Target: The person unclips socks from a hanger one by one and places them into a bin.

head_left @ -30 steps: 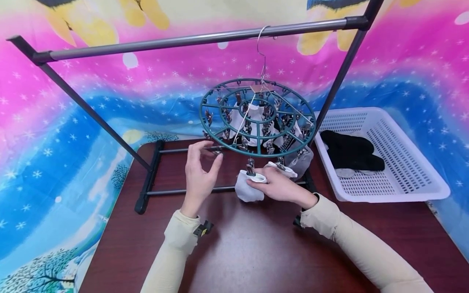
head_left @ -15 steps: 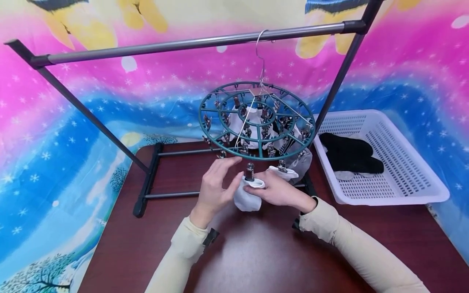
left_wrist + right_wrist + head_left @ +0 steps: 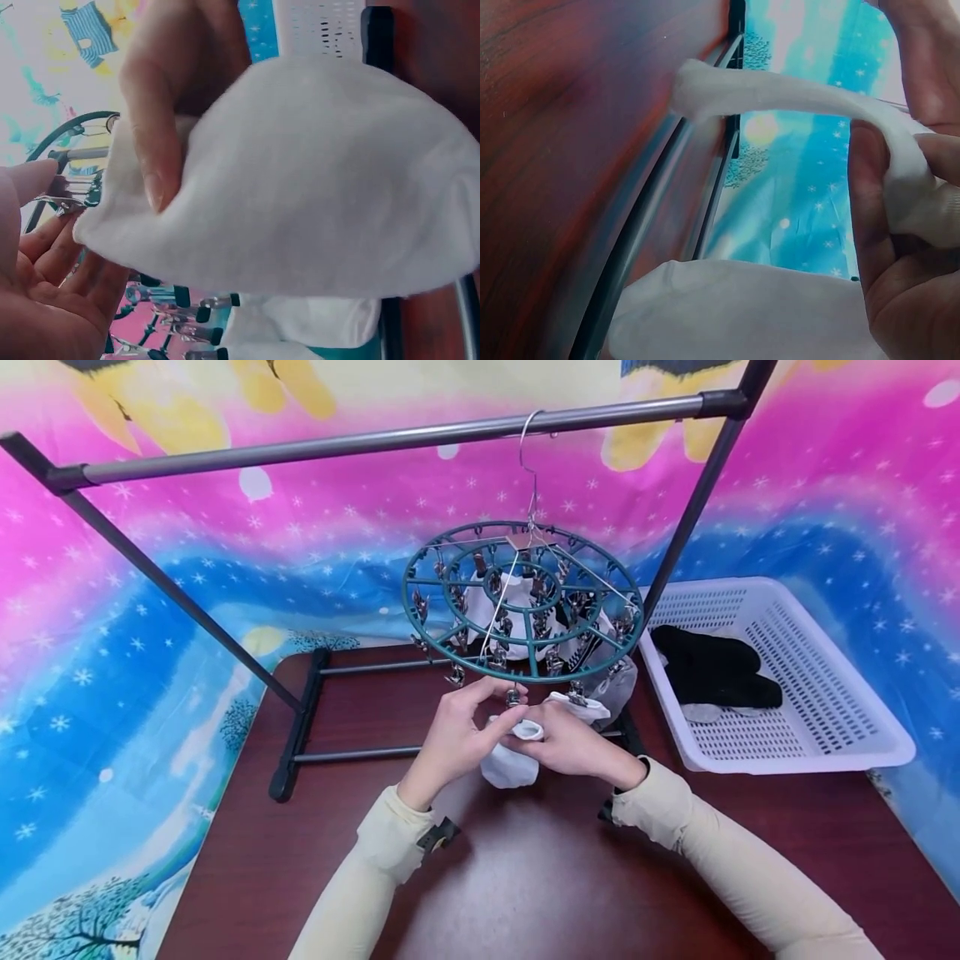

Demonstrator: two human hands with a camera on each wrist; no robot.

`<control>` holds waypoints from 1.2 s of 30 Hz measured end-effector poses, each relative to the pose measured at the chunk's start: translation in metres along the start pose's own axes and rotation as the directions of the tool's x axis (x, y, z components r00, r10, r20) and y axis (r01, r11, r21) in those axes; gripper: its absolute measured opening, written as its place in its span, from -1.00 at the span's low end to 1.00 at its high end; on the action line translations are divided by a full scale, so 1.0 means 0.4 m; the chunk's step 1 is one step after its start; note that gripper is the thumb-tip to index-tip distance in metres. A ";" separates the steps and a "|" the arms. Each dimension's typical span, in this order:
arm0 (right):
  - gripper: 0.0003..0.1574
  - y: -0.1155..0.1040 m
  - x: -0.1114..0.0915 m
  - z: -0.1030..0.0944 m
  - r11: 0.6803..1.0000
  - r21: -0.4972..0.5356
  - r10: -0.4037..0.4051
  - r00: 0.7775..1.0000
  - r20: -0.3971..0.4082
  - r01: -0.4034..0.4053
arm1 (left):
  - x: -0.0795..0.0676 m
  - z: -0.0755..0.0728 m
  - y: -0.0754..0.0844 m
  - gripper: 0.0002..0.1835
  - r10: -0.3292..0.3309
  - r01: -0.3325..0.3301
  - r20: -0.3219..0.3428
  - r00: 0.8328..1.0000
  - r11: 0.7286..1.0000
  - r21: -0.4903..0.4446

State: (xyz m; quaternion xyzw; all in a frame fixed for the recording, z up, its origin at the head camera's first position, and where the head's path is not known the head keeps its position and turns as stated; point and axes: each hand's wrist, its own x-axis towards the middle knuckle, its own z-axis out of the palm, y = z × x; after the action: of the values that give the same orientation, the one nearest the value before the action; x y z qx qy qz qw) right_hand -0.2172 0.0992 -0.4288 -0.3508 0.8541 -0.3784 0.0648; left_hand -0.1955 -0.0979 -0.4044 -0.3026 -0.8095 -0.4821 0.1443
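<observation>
A white sock (image 3: 510,766) hangs below the front rim of a green round clip hanger (image 3: 532,675), its opening facing up. My right hand (image 3: 573,739) pinches the sock near the cuff, one finger pressing into the fabric (image 3: 300,187) in the left wrist view. Beside it, my left hand (image 3: 461,731) holds a metal clip (image 3: 75,191) between thumb and fingers. That clip is at the sock's cuff edge; whether its jaws grip the fabric I cannot tell. Just right of my right hand, another white sock (image 3: 588,706) hangs from its own clip.
The hanger hooks over the bar of a dark metal rack (image 3: 360,443) on a reddish-brown table (image 3: 495,893). More white and patterned socks hang at the hanger's back and right. A white plastic basket (image 3: 847,693) at right holds black socks (image 3: 712,668) and grey ones.
My left hand has moved right, from the hanger's left front edge to the clip above the held sock, and has closed on it. My right hand has stayed nearly in place.
</observation>
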 end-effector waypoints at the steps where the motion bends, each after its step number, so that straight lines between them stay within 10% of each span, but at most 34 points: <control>1: -0.70 0.000 0.000 -0.001 1.000 0.001 0.000 1.000 -0.002 0.000 | 0.002 0.000 0.001 -0.77 -0.001 0.001 -0.003 1.000 1.000 -0.002; 36: -0.57 0.032 -0.020 -0.016 0.999 0.037 0.018 1.000 -0.001 -0.018 | 0.004 0.021 0.009 -0.80 -0.090 0.077 -0.076 0.993 0.984 -0.161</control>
State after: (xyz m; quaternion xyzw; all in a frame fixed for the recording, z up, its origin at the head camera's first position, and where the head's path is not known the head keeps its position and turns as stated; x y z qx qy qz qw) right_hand -0.2208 0.1141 -0.4346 -0.3417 0.8502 -0.3936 0.0741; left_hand -0.1940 -0.0888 -0.4051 -0.2586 -0.7740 -0.5625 0.1328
